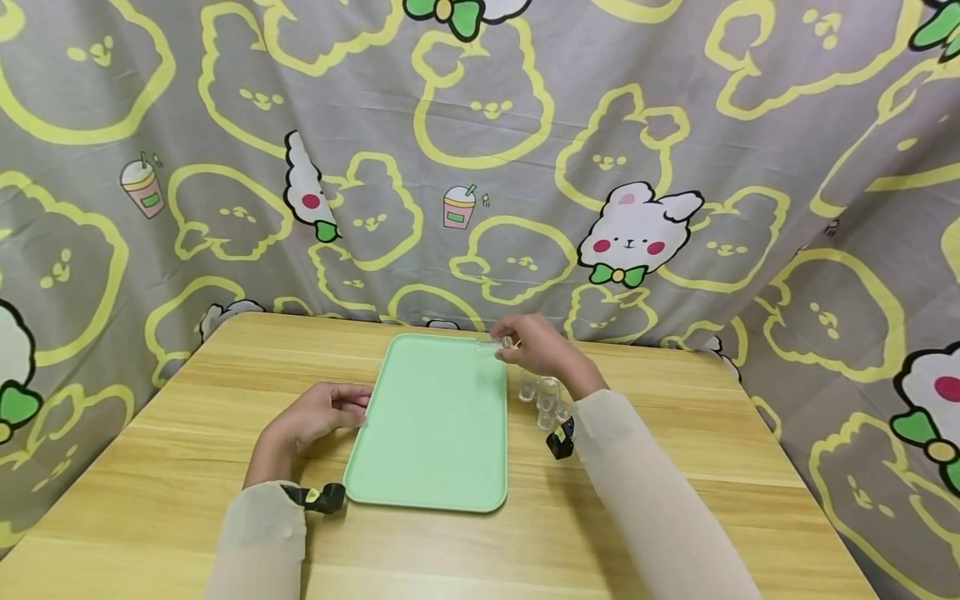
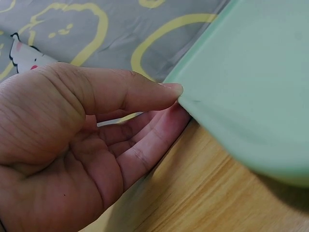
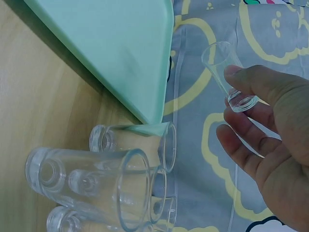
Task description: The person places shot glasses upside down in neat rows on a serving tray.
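Note:
My left hand [image 1: 313, 417] pinches the left rim of a pale green rectangular tray [image 1: 435, 425]. In the left wrist view the thumb lies on the rim and the fingers pass beneath it. Over the tray's far right corner, my right hand [image 1: 542, 346] holds a small clear shot glass [image 3: 221, 65] near its thick base, between thumb and fingers. The glass is tilted, with its mouth pointing away from the palm. Beside the tray's right edge stand several more clear shot glasses [image 3: 87, 176], close together and upright on the table.
The wooden table [image 1: 660, 483] carries the tray and the glasses. A grey curtain [image 1: 360, 108] with yellow cartoon outlines hangs behind the far edge and along both sides. Black wrist cameras sit at both sleeves, the right one [image 1: 560, 439] close to the glasses.

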Demonstrator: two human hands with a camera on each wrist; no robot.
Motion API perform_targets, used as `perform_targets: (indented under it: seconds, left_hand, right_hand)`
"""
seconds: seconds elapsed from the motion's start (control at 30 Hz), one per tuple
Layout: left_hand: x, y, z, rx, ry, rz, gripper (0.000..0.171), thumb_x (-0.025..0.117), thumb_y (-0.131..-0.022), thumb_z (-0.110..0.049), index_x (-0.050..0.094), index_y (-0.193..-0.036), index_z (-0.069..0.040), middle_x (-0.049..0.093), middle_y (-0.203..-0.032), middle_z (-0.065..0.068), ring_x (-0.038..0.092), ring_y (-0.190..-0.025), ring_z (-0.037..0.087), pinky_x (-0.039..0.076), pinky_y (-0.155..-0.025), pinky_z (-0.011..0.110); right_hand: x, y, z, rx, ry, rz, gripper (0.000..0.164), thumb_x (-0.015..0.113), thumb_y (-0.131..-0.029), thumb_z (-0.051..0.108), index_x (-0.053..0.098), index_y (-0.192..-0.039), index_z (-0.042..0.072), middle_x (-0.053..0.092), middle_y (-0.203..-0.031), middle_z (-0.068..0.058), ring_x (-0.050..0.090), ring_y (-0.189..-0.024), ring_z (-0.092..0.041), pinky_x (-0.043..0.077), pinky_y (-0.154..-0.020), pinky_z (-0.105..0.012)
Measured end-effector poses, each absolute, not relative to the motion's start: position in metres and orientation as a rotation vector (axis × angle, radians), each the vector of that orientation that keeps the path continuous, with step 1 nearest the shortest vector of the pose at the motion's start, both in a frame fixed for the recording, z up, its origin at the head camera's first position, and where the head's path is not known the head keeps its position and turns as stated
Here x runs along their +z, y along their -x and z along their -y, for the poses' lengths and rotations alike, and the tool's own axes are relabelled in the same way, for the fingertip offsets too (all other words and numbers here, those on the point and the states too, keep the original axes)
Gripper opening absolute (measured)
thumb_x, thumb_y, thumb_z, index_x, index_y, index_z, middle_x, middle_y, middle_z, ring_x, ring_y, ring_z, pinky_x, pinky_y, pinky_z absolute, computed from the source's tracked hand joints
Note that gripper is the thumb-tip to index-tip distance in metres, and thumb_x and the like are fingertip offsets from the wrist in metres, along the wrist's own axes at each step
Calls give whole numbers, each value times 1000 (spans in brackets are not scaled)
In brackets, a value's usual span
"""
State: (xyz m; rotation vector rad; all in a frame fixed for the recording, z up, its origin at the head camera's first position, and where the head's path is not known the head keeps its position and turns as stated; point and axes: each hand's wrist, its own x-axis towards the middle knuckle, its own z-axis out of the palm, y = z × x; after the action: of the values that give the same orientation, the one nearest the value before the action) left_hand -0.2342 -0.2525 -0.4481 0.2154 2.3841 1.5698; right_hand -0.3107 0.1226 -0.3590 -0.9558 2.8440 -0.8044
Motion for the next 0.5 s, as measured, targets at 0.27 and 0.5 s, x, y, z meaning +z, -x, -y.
perform_targets:
  seconds: [0.27,0.5]
  left_hand:
    - [-450,235,253,1585,-226,-2368,52,69,-91,7,53,-141,13,63,-125,22,63,-104,24,56,-86,25]
    - [-449,236,253,1584,-224,-2362,52,68,-92,7,53,-141,13,63,-126,22,62,-104,25,56,-86,25]
  right_hand:
    - [-367,311,-120,-820,977,-2844,29,75,-94,13,71,-122,4,67,-94,-2,56,-80,-16,49,-73,-34]
    - [-372,310,-114,-904,937,-2826,29,78,-92,12,68,-117,4,66,-93,-3,58,-83,-18,51,-78,-36]
